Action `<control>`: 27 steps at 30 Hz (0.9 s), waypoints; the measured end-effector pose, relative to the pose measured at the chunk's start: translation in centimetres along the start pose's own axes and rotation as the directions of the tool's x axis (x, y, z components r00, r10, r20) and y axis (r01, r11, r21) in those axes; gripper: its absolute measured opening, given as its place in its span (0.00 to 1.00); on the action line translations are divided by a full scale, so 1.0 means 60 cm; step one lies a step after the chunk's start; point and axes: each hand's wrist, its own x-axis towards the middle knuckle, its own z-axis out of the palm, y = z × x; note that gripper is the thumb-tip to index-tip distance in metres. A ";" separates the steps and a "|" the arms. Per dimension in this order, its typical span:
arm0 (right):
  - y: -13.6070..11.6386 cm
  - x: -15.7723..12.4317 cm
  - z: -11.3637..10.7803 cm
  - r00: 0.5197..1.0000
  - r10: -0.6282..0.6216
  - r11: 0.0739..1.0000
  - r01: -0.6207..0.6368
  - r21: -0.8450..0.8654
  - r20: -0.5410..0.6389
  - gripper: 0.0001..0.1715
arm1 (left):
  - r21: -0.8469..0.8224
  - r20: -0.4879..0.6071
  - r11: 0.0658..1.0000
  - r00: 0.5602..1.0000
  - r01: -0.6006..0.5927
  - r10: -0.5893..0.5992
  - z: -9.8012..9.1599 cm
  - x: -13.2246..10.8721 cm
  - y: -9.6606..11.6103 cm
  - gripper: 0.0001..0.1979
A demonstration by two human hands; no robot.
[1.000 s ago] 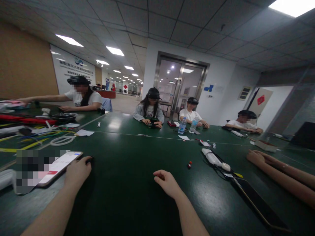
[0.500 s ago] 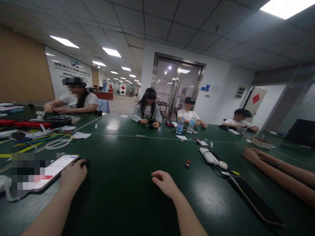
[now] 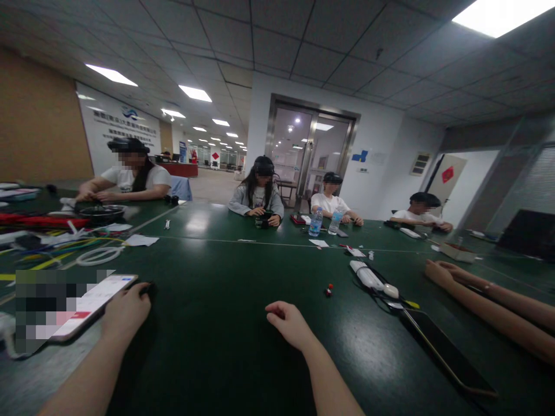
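Note:
My left hand [image 3: 128, 312] rests on the table beside a lit phone [image 3: 97, 306], its fingers bent together around a small dark thing [image 3: 148, 287] that I cannot make out. Part of the phone's screen is blurred out. My right hand [image 3: 289, 325] lies on the green table [image 3: 208, 346], loosely curved, with a small gap between thumb and forefinger and nothing visible in it. Farther right is a tiny red and black item [image 3: 329, 290], apart from that hand.
Cables [image 3: 99, 255] and papers clutter the left. To the right lie a white power strip [image 3: 366, 274] and a dark tablet-like device [image 3: 446, 346]. Another person's forearms [image 3: 485, 300] rest at the right edge. Two bottles [image 3: 316, 222] stand near people seated across the table.
The view has shifted very slightly. Both my hands keep their places and poses on the table.

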 end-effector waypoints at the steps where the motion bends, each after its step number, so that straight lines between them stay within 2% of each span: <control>1: 0.003 0.002 0.001 1.000 -0.006 1.000 0.006 -0.002 -0.001 0.16 | -0.002 0.004 1.000 1.000 0.002 -0.002 0.000 0.000 0.000 0.23; 27: 0.000 -0.001 0.000 1.000 -0.005 1.000 0.005 0.008 -0.002 0.16 | -0.002 0.010 1.000 1.000 0.005 -0.005 0.001 0.007 -0.003 0.23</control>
